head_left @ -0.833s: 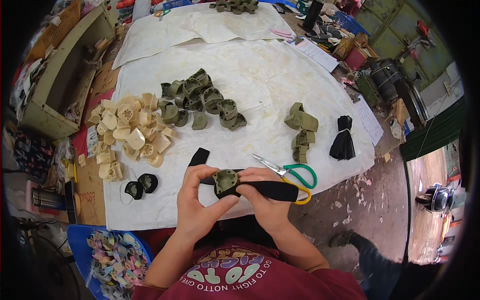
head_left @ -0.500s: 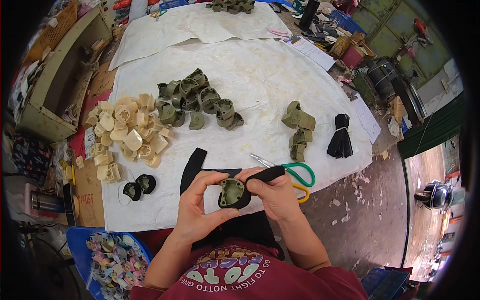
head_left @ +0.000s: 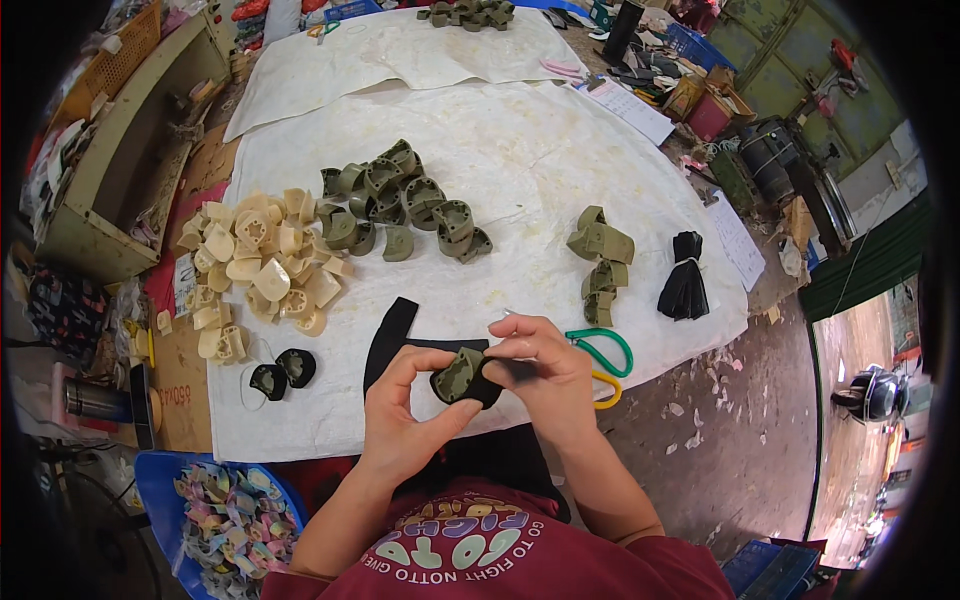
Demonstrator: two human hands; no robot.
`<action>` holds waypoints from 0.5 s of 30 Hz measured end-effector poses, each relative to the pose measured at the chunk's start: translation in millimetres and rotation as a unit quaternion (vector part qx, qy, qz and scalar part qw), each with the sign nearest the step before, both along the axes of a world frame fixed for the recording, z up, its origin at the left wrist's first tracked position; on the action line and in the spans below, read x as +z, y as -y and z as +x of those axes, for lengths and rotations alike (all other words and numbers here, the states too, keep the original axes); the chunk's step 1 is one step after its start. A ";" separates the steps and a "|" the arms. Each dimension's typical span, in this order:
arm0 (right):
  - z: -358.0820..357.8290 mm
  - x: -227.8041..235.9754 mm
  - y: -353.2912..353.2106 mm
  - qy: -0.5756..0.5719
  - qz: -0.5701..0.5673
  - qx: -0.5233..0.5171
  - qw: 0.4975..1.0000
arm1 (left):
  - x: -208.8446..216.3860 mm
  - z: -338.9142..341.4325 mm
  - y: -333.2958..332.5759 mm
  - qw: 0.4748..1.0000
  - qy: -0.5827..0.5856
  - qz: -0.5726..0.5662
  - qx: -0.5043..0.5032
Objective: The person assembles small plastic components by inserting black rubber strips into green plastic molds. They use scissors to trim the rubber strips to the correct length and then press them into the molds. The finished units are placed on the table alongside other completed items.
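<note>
My left hand (head_left: 402, 415) grips an olive-green plastic shoe heel (head_left: 458, 374) between thumb and fingers, its hollow side turned up. Black fabric (head_left: 484, 390) wraps the heel's near and right side. At that right side my right hand (head_left: 550, 385) pinches the fabric's loose end, which is partly hidden by the fingers. Beneath and behind my hands lie black fabric strips (head_left: 392, 335). Scissors with green and yellow handles (head_left: 612, 352) rest just right of my right hand, their blades mostly covered by it. Two black-covered heels (head_left: 282, 374) sit at the left.
Beige heels (head_left: 265, 255) form a pile on the white-covered table (head_left: 560, 150), beside a group of olive heels (head_left: 390, 200). More olive heels (head_left: 602, 260) and a tied black strip bundle (head_left: 685, 278) lie right. A blue bin (head_left: 150, 490) of scraps stands below left.
The heel has tilted in my left hand. My right hand has brought the black strip's loose end down from the upper right against the heel's side, with its fingers raised. The view has shifted slightly.
</note>
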State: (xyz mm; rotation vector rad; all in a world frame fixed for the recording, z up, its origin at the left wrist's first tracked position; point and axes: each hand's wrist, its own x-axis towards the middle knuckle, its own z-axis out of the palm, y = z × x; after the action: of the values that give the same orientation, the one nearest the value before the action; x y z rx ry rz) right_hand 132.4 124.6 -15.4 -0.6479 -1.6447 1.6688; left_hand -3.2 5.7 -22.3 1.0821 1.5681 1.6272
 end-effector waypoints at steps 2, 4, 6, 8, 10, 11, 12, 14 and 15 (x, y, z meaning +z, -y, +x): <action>1.4 4.5 -6.1 0.000 -0.115 0.028 0.993 | 1.9 0.7 0.6 1.000 0.002 0.012 -0.018; 2.9 1.1 -10.5 -0.004 -0.114 0.051 0.992 | 3.0 0.7 0.3 0.999 0.000 0.023 -0.037; 3.8 -1.5 -13.0 -0.011 -0.115 0.066 0.991 | 3.8 -0.4 -0.1 0.998 -0.009 0.032 -0.055; 4.4 -2.4 -14.1 -0.018 -0.117 0.073 0.990 | 3.4 -0.5 -0.4 0.997 -0.009 0.042 -0.068; 4.9 -2.3 -15.3 -0.012 -0.129 0.080 0.988 | 3.4 -0.8 -0.7 0.995 -0.009 0.053 -0.080; 5.1 -1.8 -16.0 -0.008 -0.135 0.084 0.987 | 3.9 -1.4 -0.7 0.995 -0.009 0.059 -0.086; 6.5 -0.7 -17.1 0.008 -0.169 0.097 0.981 | 4.3 -2.0 -0.9 0.994 -0.008 0.065 -0.091; 10.2 2.6 -19.0 0.039 -0.236 0.121 0.963 | 3.5 -4.0 -1.6 0.991 -0.023 0.082 -0.107; 10.2 3.3 -18.8 0.037 -0.237 0.121 0.963 | 3.2 -4.4 -1.8 0.989 -0.030 0.091 -0.115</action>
State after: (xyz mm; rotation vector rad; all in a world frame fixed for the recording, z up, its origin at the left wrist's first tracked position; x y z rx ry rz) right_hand 142.7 143.4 -12.0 -0.7674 -1.4212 2.2770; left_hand -7.6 7.6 -19.1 1.3652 1.2944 1.6155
